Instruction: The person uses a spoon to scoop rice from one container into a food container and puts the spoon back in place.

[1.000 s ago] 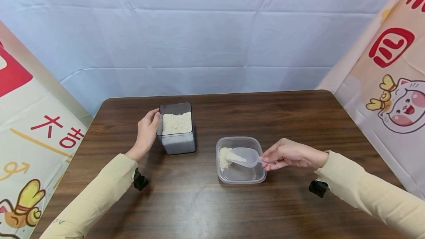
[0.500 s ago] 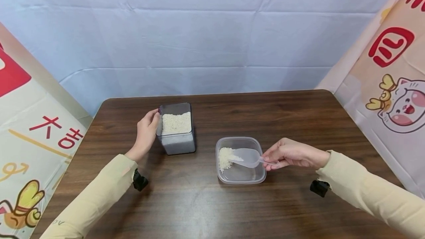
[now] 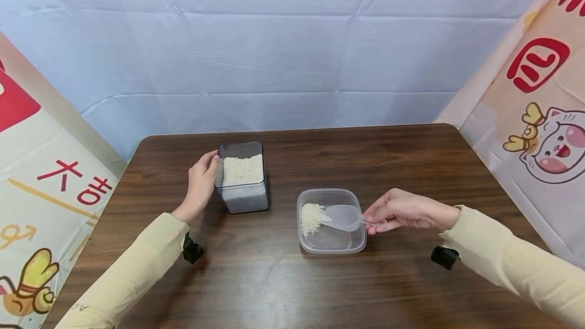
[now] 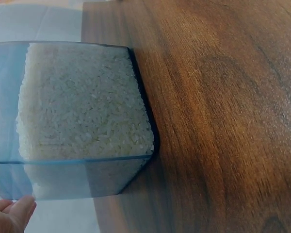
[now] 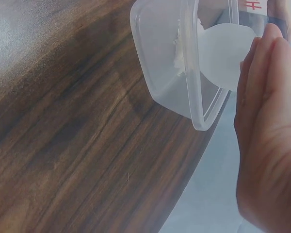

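My left hand (image 3: 201, 182) grips the left side of a dark see-through bin (image 3: 247, 197), near its rim. The bin is mostly full of white rice (image 4: 82, 102), and in the left wrist view the thumb (image 4: 22, 209) shows at its wall. My right hand (image 3: 404, 210) pinches the handle of a clear plastic scoop (image 3: 344, 217) between thumb and fingers. The scoop's bowl hangs inside a shallow clear tub (image 3: 332, 250), its tip pointing left at a small heap of rice (image 3: 311, 218). A few grains sit at the scoop's lip. In the right wrist view the hand hides the handle.
Both containers stand on a dark wood-grain table (image 3: 274, 288), the bin farther back and left of the tub. A pale cloth (image 3: 292, 55) hangs behind the table's far edge. Printed banners (image 3: 539, 131) flank both sides.
The scoop has drawn slightly to the right with my right hand, and rice has slid off it onto the heap in the tub. The left hand and bin stay put.
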`<state>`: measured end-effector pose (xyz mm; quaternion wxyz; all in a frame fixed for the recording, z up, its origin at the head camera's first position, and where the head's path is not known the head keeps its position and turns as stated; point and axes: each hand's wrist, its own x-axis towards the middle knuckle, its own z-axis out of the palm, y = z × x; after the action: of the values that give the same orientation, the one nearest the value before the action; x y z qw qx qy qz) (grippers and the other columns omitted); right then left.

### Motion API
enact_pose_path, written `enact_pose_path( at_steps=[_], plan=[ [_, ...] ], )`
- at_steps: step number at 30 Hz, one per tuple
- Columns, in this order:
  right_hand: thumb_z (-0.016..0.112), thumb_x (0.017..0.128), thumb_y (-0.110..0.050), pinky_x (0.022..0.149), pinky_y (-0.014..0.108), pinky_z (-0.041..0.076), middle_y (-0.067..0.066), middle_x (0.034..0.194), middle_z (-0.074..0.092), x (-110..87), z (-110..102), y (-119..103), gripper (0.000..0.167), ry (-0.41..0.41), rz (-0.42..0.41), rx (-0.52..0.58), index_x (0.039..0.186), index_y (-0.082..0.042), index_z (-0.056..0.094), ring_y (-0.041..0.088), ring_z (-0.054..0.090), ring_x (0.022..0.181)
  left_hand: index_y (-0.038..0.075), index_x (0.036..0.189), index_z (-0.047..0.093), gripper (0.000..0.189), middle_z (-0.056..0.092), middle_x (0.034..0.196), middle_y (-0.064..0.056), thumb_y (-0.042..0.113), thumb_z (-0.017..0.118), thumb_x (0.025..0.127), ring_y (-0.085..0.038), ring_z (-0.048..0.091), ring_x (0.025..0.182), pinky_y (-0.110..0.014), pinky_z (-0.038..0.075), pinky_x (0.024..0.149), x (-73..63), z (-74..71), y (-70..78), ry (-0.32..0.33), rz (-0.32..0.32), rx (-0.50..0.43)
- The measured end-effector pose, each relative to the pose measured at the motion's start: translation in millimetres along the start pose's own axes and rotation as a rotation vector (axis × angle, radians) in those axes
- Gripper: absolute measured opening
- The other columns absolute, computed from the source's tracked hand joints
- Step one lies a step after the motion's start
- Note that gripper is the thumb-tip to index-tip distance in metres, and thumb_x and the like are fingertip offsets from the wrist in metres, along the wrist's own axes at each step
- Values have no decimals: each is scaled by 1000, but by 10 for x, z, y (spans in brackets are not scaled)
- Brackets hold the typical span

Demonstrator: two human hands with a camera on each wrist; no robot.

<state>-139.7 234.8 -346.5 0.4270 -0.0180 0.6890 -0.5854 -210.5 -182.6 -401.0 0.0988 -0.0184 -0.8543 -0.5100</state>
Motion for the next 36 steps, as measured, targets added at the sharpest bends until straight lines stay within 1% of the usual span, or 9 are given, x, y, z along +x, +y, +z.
enact_pose_path(
  at_steps=[6,13,20,26,29,36],
  plan=[
    [58,85,-1,72,26,51,15,84,67,-28,-6,-29,32,-16,0,-13,107,22,53,14,65,76,0,131,46,47,52,124,-17,33,37,98,-25,46,93,-36,35,78,-1,-4,4,-13,4,-6],
    [58,85,-2,72,24,50,14,84,68,-59,-10,-74,33,-28,-3,-6,107,22,53,14,65,76,0,129,48,45,56,118,-17,32,37,98,-24,46,90,-35,34,76,14,8,-2,0,6,6],
    [59,85,-1,72,25,50,15,85,68,-87,-23,-108,33,-36,-2,-9,108,22,53,15,65,77,-1,128,49,45,53,124,-18,31,38,98,-23,48,101,-38,38,83,13,0,14,1,10,-7],
    [59,85,-1,73,25,50,15,85,68,-84,-40,-103,32,-66,-5,-5,107,22,54,14,65,78,-1,127,49,44,54,122,-18,30,38,98,-24,46,93,-35,36,79,13,-3,14,7,7,-10],
    [59,85,-1,73,25,50,15,85,68,-82,-42,-104,32,-80,-7,-8,106,22,54,14,65,77,-1,127,49,44,54,122,-18,30,38,98,-24,47,94,-35,36,80,12,-4,15,8,8,-6],
    [60,85,-3,74,26,50,15,86,67,-88,-42,-122,35,-83,-11,-27,107,23,53,13,64,78,-1,127,49,44,55,120,-19,30,38,98,-25,47,92,-35,36,78,1,-10,16,8,11,1]
  ],
)
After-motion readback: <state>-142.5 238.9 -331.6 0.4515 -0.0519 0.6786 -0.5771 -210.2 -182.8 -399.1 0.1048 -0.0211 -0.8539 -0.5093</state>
